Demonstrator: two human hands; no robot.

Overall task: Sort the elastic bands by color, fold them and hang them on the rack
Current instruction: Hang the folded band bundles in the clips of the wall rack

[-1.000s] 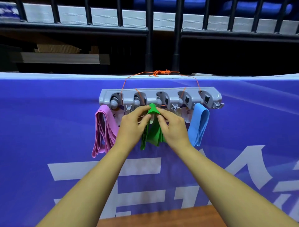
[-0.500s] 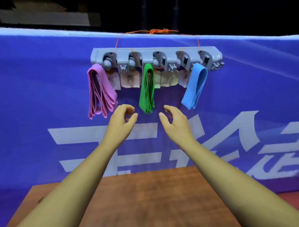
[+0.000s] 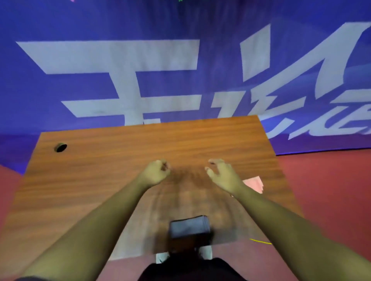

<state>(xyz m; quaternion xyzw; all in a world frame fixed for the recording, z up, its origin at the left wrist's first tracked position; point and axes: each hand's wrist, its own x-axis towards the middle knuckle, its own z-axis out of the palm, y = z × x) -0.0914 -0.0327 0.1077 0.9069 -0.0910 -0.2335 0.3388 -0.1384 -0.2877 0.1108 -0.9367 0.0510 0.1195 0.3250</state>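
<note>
Both of my hands hover over the wooden table (image 3: 100, 180) and hold nothing. My left hand (image 3: 155, 172) has its fingers loosely curled. My right hand (image 3: 222, 174) is spread with relaxed fingers. A flat pink piece (image 3: 254, 183) lies on the table at the right, partly hidden by my right forearm; I cannot tell whether it is a band. A grey folded item (image 3: 188, 226) sits blurred at the table's near edge. The rack is out of view; only tiny tips of a pink band (image 3: 72, 0) and a green band (image 3: 180, 0) show at the top edge.
A blue banner (image 3: 180, 30) with large white characters stands behind the table. The tabletop has a round cable hole (image 3: 60, 147) at its far left. Red floor (image 3: 331, 190) lies to both sides. A thin yellow line (image 3: 261, 241) runs near the table's front right edge.
My view has tipped down from the rack to the table. Both hands let go of the green band, left it hanging, and dropped over the tabletop.
</note>
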